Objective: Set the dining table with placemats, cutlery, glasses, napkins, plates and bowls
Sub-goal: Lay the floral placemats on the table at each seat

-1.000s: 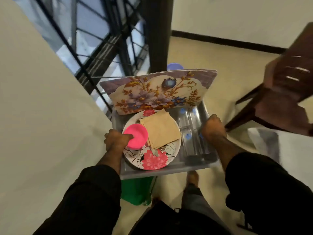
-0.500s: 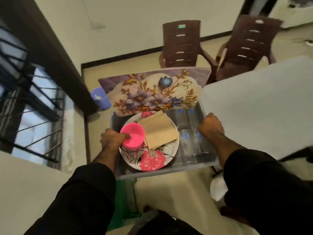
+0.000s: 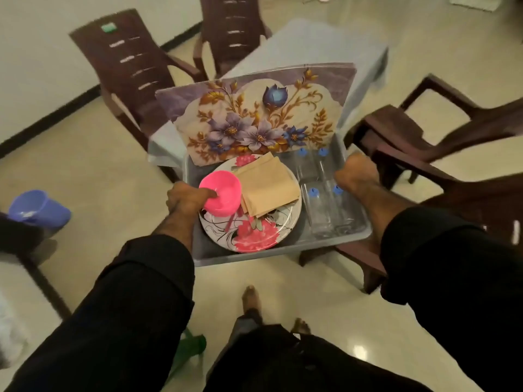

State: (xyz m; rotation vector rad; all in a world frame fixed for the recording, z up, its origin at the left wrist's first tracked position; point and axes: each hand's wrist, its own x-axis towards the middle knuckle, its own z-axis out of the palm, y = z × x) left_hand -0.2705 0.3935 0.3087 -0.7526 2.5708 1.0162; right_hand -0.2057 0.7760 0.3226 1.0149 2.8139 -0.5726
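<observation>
Grey plastic tray (image 3: 215,254) held over floor | left hand (image 3: 185,200) gripped its left rim, thumb against pink bowl (image 3: 222,192) | right hand (image 3: 357,174) gripped right rim | floral plate (image 3: 268,233), napkins (image 3: 268,188), glasses (image 3: 319,210), placemats (image 3: 254,120) inside.

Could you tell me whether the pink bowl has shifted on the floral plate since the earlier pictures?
No. The pink bowl sits at the near-left part of the floral plate, beside the tan napkins, with the left hand's thumb on its rim, as before.

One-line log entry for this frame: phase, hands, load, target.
phase: carrying | left hand: grips tray left rim | right hand: grips right rim | load: placemats, plate, bowl, napkins, glasses | target: table ahead
</observation>
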